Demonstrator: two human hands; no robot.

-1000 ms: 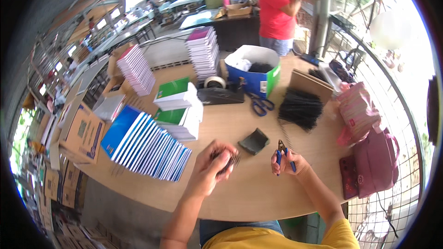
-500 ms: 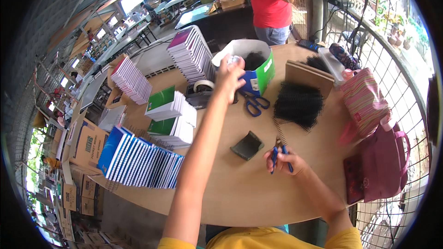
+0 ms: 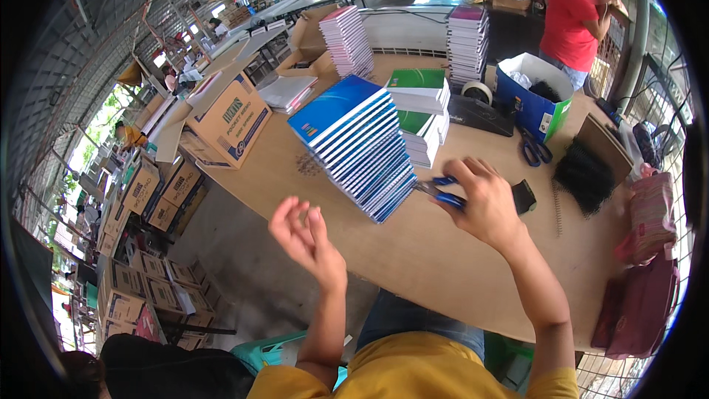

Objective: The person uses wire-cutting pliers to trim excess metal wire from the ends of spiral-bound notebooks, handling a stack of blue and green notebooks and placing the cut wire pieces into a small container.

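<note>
Blue-handled pliers (image 3: 447, 195) are gripped in my right hand (image 3: 485, 199), their jaws at the right edge of a tall leaning stack of blue spiral notebooks (image 3: 360, 144). Whether the jaws touch a binding coil is too small to tell. My left hand (image 3: 306, 245) is raised in front of the stack near the table's front edge, fingers loosely apart with nothing in them. Just behind the right hand lies a small dark curved piece (image 3: 523, 196). A single wire coil (image 3: 557, 210) rests to the right of it, by a pile of black coils (image 3: 585, 176).
Green-covered notebooks (image 3: 418, 96), a tape dispenser (image 3: 480, 112), blue scissors (image 3: 534, 149) and a blue-green box (image 3: 533, 100) stand behind. A brown carton (image 3: 230, 122) is at left; pink bags (image 3: 650, 214) edge the right. A person in red (image 3: 569, 18) stands beyond the table.
The view has swung left. My left hand has come away from the blue-green box to the front of the blue stack. My right hand has carried the pliers left to the notebooks.
</note>
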